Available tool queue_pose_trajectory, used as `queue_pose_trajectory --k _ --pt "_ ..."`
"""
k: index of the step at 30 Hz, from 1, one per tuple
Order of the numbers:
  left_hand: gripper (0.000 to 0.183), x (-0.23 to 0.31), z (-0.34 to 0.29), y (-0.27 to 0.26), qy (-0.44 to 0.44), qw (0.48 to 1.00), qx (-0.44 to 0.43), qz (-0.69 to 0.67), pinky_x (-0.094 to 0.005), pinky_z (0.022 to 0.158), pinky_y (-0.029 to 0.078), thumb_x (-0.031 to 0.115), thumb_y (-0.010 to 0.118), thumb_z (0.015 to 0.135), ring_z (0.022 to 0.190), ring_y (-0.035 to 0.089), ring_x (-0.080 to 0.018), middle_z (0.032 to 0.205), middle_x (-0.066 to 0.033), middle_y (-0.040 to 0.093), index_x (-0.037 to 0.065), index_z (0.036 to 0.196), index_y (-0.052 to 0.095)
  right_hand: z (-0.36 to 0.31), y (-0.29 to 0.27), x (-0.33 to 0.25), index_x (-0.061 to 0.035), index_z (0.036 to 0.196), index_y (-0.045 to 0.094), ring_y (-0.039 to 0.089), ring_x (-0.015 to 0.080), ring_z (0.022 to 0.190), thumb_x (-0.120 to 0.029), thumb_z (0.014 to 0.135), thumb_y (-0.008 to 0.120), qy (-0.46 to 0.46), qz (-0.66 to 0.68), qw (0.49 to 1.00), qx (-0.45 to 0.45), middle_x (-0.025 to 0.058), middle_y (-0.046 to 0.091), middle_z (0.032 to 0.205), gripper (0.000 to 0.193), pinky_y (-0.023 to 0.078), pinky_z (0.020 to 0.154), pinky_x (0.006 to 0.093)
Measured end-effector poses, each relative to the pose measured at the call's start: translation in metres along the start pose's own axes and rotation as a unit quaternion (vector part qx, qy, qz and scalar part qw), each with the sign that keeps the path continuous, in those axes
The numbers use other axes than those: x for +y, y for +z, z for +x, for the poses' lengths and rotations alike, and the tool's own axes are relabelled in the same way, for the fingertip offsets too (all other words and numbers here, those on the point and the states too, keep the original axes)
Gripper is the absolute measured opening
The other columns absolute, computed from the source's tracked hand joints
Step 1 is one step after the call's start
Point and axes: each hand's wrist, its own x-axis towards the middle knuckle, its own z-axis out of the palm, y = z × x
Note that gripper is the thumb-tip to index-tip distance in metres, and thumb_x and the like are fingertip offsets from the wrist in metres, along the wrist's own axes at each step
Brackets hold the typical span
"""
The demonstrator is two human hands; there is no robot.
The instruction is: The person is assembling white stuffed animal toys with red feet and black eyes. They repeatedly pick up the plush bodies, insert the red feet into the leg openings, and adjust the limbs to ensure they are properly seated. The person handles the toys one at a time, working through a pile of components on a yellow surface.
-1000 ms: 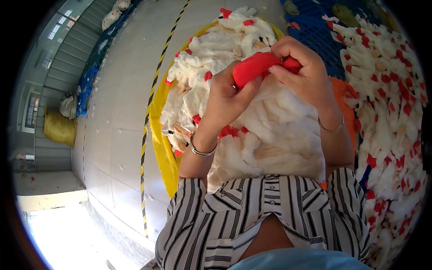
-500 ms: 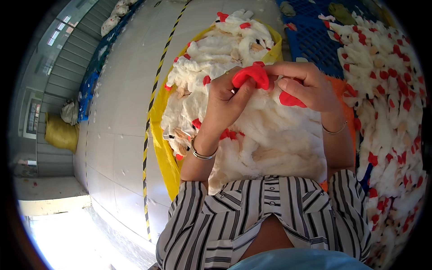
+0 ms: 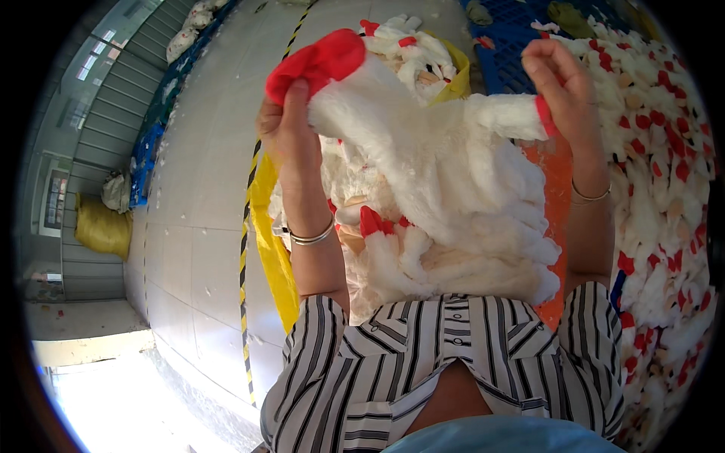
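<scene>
A limp white plush toy skin (image 3: 423,143) with red ends is stretched out in front of me, between my hands. At the upper left, my left hand (image 3: 291,132) grips it just under its wide red end (image 3: 321,60), thumb on top. On the other side, my right hand (image 3: 563,87) has its fingers curled, with a short limb's red tip (image 3: 544,117) against its palm; the fingers' hold there is partly hidden. The rest of the skin hangs onto a heap of similar white skins (image 3: 377,264) close to my body, with several red tips showing.
A yellow sack (image 3: 276,264) edges the heap on the left. Orange material (image 3: 547,189) lies at its right, beside a big pile of white and red skins (image 3: 657,196). Blue plastic pallets (image 3: 498,60) stand beyond. Black-and-yellow tape (image 3: 243,302) crosses the tiled floor.
My hands have moved apart, the left one up and left, the right one up and right. The skin, formerly bunched at its red part between them, is now spread open.
</scene>
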Motion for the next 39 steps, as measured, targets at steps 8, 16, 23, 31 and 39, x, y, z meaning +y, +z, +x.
queue_pose_trajectory --k 8,16,23,31,39 --pt "0.018 0.015 0.025 -0.051 0.071 0.992 0.057 -0.091 -0.0145 0.048 0.029 -0.003 0.047 0.090 0.047 0.031 -0.0010 0.057 0.0047 0.047 0.005 0.094 0.062 0.001 -0.084 0.029 -0.0050 0.108 0.066 0.059 0.0110 0.090 -0.035 0.099 0.051 0.125 -0.230 0.944 0.199 0.0021 0.067 0.098 0.034 0.045 0.083 0.0247" --pt "0.016 0.049 0.003 0.001 0.100 0.979 -0.040 -0.174 -0.0247 0.062 0.049 0.010 0.043 0.097 0.061 0.052 -0.0126 0.079 -0.0078 0.060 0.008 0.109 0.054 0.009 -0.067 -0.022 -0.0048 0.123 0.055 0.052 0.0092 0.065 -0.030 0.088 0.068 0.181 -0.098 0.927 -0.314 0.0006 0.057 0.081 0.045 0.044 0.064 0.0248" --pt "0.028 0.014 -0.023 0.065 -0.013 0.918 -0.355 -0.178 -0.0272 0.072 0.052 0.015 0.042 0.100 0.081 0.063 -0.0166 0.101 -0.0112 0.062 0.002 0.124 0.051 -0.082 0.075 -0.018 -0.0016 0.118 0.060 0.066 0.0266 0.089 -0.035 0.080 0.074 0.058 -0.070 0.912 -0.400 0.0137 0.068 0.104 0.053 0.049 0.078 0.0370" --pt "0.021 -0.008 -0.001 -0.007 -0.125 0.963 -0.174 -0.166 -0.0207 0.055 0.041 0.018 0.047 0.098 0.065 0.054 -0.0108 0.079 -0.0052 0.062 0.007 0.112 0.059 -0.007 -0.332 0.089 0.0060 0.120 0.055 0.056 0.0298 0.111 -0.021 0.093 0.053 0.011 0.217 0.891 0.399 0.0216 0.053 0.125 0.038 0.047 0.093 0.0414" --pt "0.020 -0.020 -0.012 0.026 -0.175 0.944 -0.198 -0.199 -0.0240 0.058 0.047 0.012 0.045 0.099 0.062 0.054 -0.0115 0.076 -0.0065 0.062 0.004 0.105 0.062 -0.010 -0.027 0.030 -0.0001 0.120 0.053 0.061 0.0222 0.103 -0.032 0.100 0.044 0.168 0.279 0.939 -0.107 0.0156 0.060 0.118 0.039 0.048 0.088 0.0352"
